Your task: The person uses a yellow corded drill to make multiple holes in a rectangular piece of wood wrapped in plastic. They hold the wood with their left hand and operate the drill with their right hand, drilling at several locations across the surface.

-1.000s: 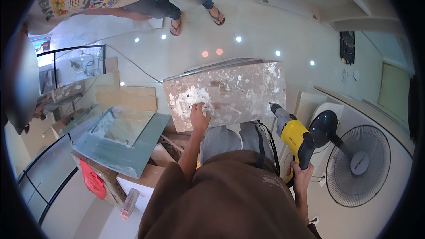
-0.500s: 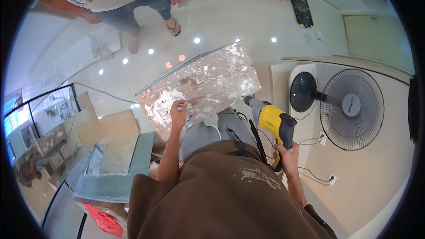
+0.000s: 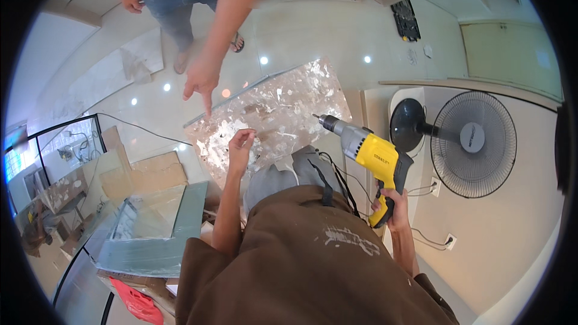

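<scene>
My right hand (image 3: 394,207) is wrapped around the handle of a yellow and black power drill (image 3: 376,155). Its chuck and short bit point left, above the near right part of a paint-splattered board (image 3: 295,99). Over the board's near left part, my left hand (image 3: 240,151) is raised with thumb and fingertips pinched together; anything between them is too small to make out. Another person's hand (image 3: 203,81) reaches in from the far side, a finger extended down toward the board's left end.
A standing fan (image 3: 472,138) is at the right, by wall sockets with plugged-in cords. Glass sheets (image 3: 192,216) and cardboard (image 3: 158,171) lie at the left, near a red plastic bag (image 3: 137,302). A black tool case (image 3: 406,20) lies on the far floor.
The other person has stretched an arm in over the board, finger pointing. My drill has turned, its bit now showing and aimed left. My left hand stays pinched, barely moved.
</scene>
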`<state>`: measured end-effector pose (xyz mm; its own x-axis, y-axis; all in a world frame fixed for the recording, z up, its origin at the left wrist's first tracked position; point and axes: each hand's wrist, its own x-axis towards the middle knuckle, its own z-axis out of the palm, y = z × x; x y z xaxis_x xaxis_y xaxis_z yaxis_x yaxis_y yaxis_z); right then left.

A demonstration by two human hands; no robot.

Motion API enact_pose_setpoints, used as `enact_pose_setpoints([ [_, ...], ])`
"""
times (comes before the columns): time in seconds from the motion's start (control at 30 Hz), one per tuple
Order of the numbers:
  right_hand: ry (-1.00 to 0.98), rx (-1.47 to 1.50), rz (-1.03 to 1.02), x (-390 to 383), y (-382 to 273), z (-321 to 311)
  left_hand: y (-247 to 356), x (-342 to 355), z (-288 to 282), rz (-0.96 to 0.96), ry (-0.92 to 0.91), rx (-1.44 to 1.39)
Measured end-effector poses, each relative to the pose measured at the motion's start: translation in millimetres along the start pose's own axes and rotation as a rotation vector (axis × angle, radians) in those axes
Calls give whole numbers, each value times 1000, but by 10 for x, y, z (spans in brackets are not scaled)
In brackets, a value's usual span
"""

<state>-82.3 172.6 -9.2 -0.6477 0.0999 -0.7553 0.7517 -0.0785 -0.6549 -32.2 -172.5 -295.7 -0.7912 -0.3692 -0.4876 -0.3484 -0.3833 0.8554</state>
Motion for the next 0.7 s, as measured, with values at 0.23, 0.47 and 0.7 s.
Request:
enact_pose_setpoints([
  [0.23,-72,75,-84,-186,-113,-83,1023,-157,540,613,-71,479],
  [0.47,-36,-42,-166,-282,-177,-155,961,-94,710,671,-278,610],
  [0.7,-76,-378,-180,-139,-229,-136,-192,-439,-53,-163,257,53],
])
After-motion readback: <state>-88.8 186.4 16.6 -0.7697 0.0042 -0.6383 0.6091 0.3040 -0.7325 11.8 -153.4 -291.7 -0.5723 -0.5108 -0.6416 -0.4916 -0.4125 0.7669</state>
